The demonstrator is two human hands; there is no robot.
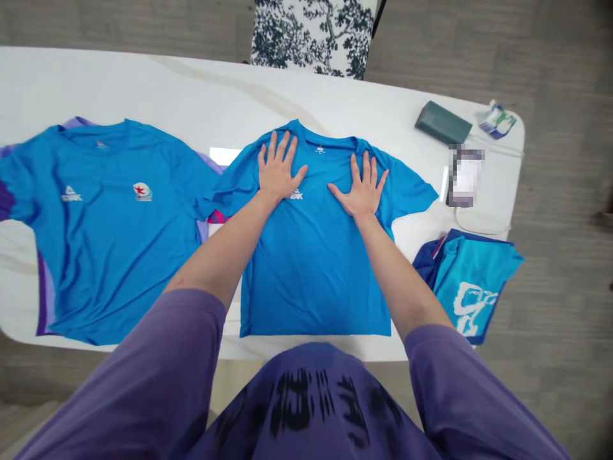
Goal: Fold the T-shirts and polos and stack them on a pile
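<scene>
A blue T-shirt (pixel 316 275) lies spread front side up on the white table, its collar toward the far side. My left hand (pixel 279 167) rests flat on its left shoulder area, fingers spread, partly covering a white chest logo. On the other side of the collar, my right hand (pixel 361 186) presses flat with its fingers apart. Neither hand grips the cloth. To the left, a second blue T-shirt (pixel 110 243) with a white logo and a round badge lies over purple garments (pixel 46 300). The sleeves of the two blue shirts meet or overlap.
At right on the table (pixel 191 83) are folded clothes (pixel 479 275) in turquoise and navy, a phone (pixel 465 179) with a cable, a dark green case (pixel 443 122) and a small white-and-green packet (pixel 498 121). A patterned chair (pixel 313 35) stands beyond the far edge.
</scene>
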